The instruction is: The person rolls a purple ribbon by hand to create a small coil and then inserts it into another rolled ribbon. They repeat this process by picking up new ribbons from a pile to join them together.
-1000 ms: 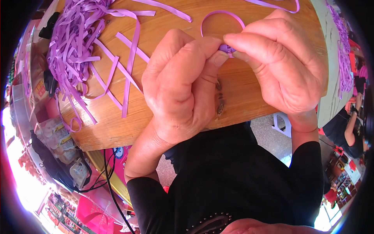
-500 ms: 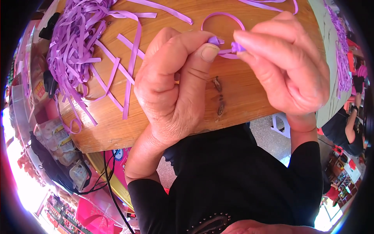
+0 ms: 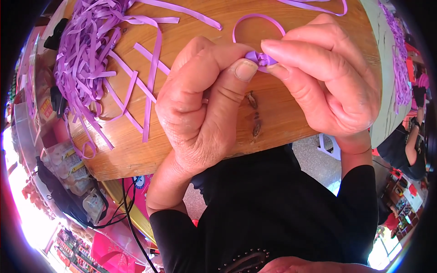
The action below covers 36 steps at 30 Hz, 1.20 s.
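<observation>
Both hands are raised over the wooden surface [image 3: 282, 109], their fingertips nearly meeting. The left hand [image 3: 198, 104] pinches one end of a small piece of folded purple ribbon [image 3: 262, 59] between thumb and forefinger, the other fingers curled in. The right hand [image 3: 334, 82] has the opposite end in the same kind of pinch — thumb below, forefinger above. The piece sits in the narrow gap between them, bunched in the middle; its exact folds are too small to make out.

Just beyond the fingers, a thin purple band [image 3: 256, 15] curves in a loop, partly hidden by the hands. To the left lies a tangled heap of purple ribbons [image 3: 86, 54], with loose strips [image 3: 148, 104] crossing one another beside it — well apart from the pinched piece.
</observation>
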Tool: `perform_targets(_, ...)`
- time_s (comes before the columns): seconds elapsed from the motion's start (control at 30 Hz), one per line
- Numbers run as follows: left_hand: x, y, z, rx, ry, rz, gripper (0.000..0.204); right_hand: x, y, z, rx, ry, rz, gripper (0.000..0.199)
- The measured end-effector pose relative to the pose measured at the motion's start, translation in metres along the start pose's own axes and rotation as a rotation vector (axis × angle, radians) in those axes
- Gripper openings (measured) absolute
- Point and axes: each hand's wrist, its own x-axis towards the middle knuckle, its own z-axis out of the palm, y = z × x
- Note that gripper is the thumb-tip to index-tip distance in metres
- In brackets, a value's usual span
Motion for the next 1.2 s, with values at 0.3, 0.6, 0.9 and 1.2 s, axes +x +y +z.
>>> perform_targets(0.3, 0.0, -0.001, 0.0, 0.026, -0.011, 0.016, 0.011, -0.001, 0.002, 0.002, -0.049, 0.0, -0.032, 0.028)
perform_targets(0.6, 0.001, 0.003, 0.001, 0.231, -0.035, 0.047, 0.011, 0.0, 0.001, 0.003, -0.056, 0.011, -0.026, 0.025)
perform_targets(0.9, 0.0, -0.001, 0.0, 0.143, -0.097, 0.082, 0.012, -0.004, 0.004, -0.006, 0.056, -0.053, 0.0, 0.02)
perform_targets(1.2, -0.004, 0.0, 0.001, -0.018, -0.072, -0.027, 0.013, -0.006, 0.002, -0.006, 0.142, -0.044, 0.109, 0.02)
